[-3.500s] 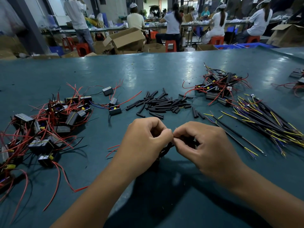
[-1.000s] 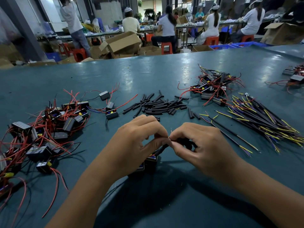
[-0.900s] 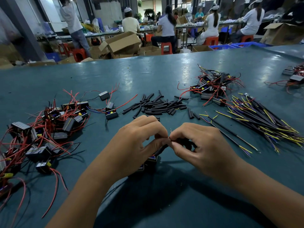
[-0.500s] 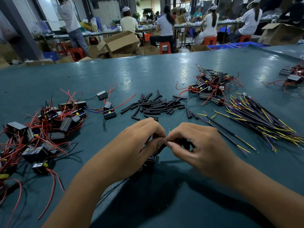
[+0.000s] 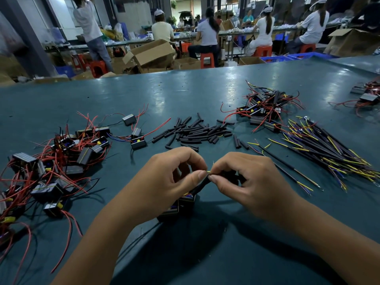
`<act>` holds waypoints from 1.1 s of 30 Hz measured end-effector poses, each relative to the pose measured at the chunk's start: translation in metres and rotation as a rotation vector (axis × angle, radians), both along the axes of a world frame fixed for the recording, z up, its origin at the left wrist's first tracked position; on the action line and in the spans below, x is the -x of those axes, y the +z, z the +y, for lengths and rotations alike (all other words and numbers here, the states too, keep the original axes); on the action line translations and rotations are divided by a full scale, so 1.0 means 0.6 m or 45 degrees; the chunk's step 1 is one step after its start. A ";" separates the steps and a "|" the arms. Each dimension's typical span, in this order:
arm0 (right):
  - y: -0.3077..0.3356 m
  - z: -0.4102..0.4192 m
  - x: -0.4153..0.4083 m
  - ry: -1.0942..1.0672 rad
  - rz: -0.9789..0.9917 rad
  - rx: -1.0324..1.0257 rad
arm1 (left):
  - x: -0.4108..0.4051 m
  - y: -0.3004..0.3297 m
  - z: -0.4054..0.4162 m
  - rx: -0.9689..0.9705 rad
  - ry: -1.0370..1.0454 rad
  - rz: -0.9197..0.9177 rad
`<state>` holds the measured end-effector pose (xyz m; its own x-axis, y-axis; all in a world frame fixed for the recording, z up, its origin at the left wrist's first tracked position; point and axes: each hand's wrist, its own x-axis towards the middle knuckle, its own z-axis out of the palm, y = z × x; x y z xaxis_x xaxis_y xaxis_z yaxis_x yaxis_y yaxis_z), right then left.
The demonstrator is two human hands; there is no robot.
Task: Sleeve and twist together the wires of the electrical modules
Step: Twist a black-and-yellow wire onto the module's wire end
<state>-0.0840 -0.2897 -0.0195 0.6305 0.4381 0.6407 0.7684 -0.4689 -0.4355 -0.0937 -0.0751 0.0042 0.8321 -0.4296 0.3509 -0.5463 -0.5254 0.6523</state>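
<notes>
Left hand and right hand pinch one black sleeve near the tabletop's near edge; module partly hidden beneath.

Dim overhead light; glare streaks on table; dark shadow under forearms; wide-angle edge distortion.

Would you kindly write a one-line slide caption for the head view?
Both hands, left hand and right hand, pinch a black sleeve over a module, among the table's loose parts.

Bare left hand, bare right hand, forearms seemingly unsleeved, no rings
</notes>
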 end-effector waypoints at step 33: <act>0.004 -0.008 -0.001 0.024 0.397 -0.250 | -0.018 -0.018 -0.001 -0.040 0.007 -0.724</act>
<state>-0.0832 -0.2944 -0.0174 0.8018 0.3391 0.4921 0.5922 -0.3405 -0.7303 -0.0832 -0.0758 -0.0066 0.5181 -0.4434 0.7314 -0.8042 -0.5439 0.2399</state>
